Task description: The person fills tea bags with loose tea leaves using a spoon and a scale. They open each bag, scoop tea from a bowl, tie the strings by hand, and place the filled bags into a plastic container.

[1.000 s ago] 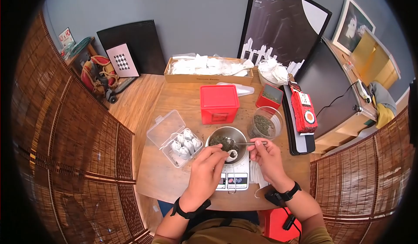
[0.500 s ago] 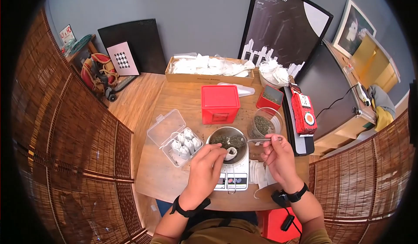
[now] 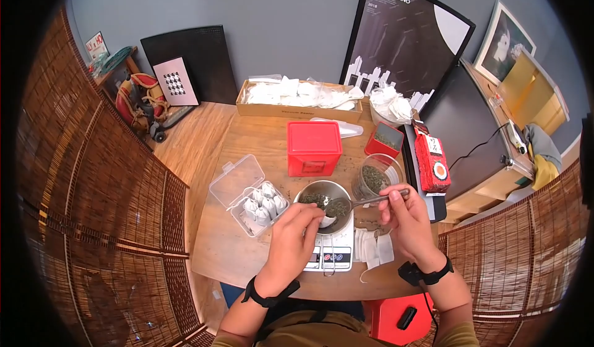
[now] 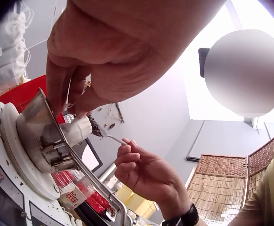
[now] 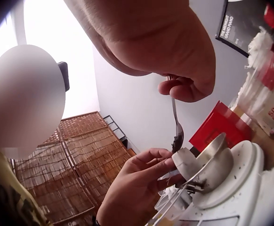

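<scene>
My left hand (image 3: 291, 235) pinches the edge of a small white cloth tea bag (image 4: 77, 131), its mouth held open over a metal pot (image 4: 32, 129). In my right hand (image 3: 408, 223) is a metal spoon (image 5: 176, 120), gripped by the handle. Dried tea leaves (image 4: 97, 128) lie in the spoon's bowl, right at the bag's mouth. More loose leaves (image 3: 312, 198) are in the pot, which stands on a white kitchen scale (image 3: 344, 259) with its wire handle toward me.
Filled tea bags (image 3: 263, 206) sit in a clear lidded box (image 3: 238, 177) at left. Flat white bags (image 3: 374, 248) lie right of the scale. Behind are a red tin (image 3: 314, 149), a plastic tub (image 3: 377, 178) of leaves, a smaller red tin (image 3: 383, 139) and a cardboard box (image 3: 297, 108).
My right hand has moved right and slightly toward me, tilting the spoon. The spoon's bowl has gone from inside the pot to the tea bag's mouth. My left hand has barely moved.
</scene>
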`<state>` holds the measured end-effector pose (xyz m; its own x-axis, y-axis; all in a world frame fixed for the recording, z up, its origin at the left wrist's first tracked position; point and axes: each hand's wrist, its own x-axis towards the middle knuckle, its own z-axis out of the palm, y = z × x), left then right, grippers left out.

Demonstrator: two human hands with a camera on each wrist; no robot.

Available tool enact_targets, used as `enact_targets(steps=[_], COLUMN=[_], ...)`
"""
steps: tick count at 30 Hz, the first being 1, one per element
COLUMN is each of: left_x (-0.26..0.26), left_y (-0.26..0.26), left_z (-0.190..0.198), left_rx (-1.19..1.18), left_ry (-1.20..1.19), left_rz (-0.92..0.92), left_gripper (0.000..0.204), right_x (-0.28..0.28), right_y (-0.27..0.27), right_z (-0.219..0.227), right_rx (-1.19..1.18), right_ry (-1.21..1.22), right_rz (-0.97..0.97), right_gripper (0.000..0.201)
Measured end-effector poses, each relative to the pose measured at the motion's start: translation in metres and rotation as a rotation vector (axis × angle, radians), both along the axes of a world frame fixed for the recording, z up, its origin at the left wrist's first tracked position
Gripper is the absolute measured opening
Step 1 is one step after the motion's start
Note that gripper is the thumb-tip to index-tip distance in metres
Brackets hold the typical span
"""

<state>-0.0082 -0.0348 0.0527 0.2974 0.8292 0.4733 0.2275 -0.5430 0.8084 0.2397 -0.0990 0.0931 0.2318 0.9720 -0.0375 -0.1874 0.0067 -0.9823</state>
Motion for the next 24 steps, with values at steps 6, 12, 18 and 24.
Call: enact_targets(steps=[6, 12, 18, 24], left_x=[0.000, -0.001, -0.002, -0.004], left_y=[0.000, -0.001, -0.002, -0.005], left_z=[0.001, 0.002, 0.002, 0.006], left_rx=[-0.018, -0.014, 0.039, 0.154], left_ry=[-0.005, -0.004, 0.016, 0.027], left_rz=[-0.007, -0.003, -0.036, 0.001], left_gripper=[0.013, 0.013, 0.012, 0.014], right_x=[-0.008, -0.017, -0.013, -0.012], right_y=[-0.002, -0.014, -0.007, -0.004], right_z=[0.022, 0.028, 0.007, -0.015], right_rx=[0.074, 0.181, 0.180, 0.195], right_ry=[-0.357, -0.604, -0.699, -0.857], right_rz=[0.058, 0.079, 0.018, 0.042], right_gripper=[0.021, 0.015, 0.016, 0.017])
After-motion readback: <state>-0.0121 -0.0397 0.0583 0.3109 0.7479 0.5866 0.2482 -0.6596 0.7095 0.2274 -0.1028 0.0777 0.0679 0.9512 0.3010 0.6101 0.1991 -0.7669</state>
